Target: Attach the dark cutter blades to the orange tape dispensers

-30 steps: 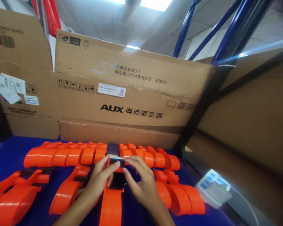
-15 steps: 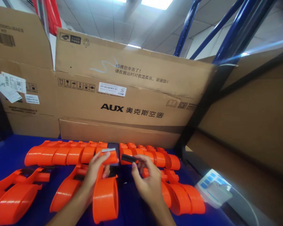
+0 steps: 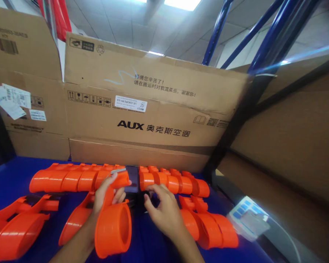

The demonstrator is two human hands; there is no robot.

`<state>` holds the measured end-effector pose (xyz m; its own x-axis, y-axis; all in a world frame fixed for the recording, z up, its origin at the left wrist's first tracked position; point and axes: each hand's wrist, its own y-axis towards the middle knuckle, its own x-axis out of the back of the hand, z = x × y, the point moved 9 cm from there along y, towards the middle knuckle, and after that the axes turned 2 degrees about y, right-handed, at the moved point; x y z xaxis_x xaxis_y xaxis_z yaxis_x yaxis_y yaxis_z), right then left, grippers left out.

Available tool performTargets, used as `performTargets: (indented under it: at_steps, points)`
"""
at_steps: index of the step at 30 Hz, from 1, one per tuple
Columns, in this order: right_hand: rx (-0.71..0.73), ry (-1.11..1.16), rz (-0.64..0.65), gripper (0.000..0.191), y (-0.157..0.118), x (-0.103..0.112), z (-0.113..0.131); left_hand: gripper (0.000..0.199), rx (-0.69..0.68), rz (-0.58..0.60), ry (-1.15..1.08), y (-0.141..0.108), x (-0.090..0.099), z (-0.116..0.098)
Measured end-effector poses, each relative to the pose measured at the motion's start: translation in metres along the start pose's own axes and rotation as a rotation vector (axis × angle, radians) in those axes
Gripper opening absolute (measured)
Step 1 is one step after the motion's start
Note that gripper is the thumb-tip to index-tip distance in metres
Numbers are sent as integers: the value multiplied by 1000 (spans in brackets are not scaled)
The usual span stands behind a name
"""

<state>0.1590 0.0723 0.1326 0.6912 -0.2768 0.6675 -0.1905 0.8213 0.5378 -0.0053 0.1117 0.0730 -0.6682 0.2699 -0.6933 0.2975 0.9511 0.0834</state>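
Observation:
My left hand [image 3: 101,195] is closed around the grip of an orange plastic part [image 3: 108,232], whose wide open ring hangs below the fingers. A thin pale strip [image 3: 118,170] lies along the top of that grip, by my thumb. Just to the right, my right hand [image 3: 164,206] has its thumb and fingers curled in a pinch on a short black cylinder [image 3: 146,194], now seen nearly end-on and partly hidden against a dark background. The two hands are apart. A dark phone-like slab [image 3: 132,179] stands between them, farther back.
Rows of similar orange parts [image 3: 71,180] line the back of the blue surface [image 3: 5,175]; more [image 3: 19,233] lie front left and right [image 3: 208,228]. A white device with blue keys [image 3: 248,219] sits at right. A cardboard wall [image 3: 159,106] and dark posts [image 3: 233,128] enclose the back.
My left hand has shifted left with the orange part, turning its ring toward the right. My right hand has moved slightly left and down, and the black cylinder has swung from sideways to nearly end-on.

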Motion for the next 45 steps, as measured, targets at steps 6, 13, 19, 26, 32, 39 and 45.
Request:
performTargets:
  at_steps: [6, 13, 19, 26, 32, 39, 45]
  points:
    - [-6, 19, 139, 12, -2, -15, -2, 47, -160, 290, -4, -8, -25, -8]
    - [-10, 64, 214, 16, -8, -25, 1, 33, -127, 252, -40, -5, -22, -2]
    - [1, 34, 262, 21, -9, -29, -1, 31, -125, 206, -6, -3, -18, 2]
    - [78, -26, 275, 22, -7, -27, 7, 35, -127, 137, 100, -1, -18, 0]
    - [96, 112, 112, 21, -2, -8, 13, 34, -148, 34, 326, -2, -22, 0]
    - [20, 367, -35, 23, 0, 10, 7, 29, -142, -20, 472, -11, -29, 12]
    - [-29, 441, -37, 16, 0, 10, 7, 25, -167, 49, 494, -14, -40, 14]
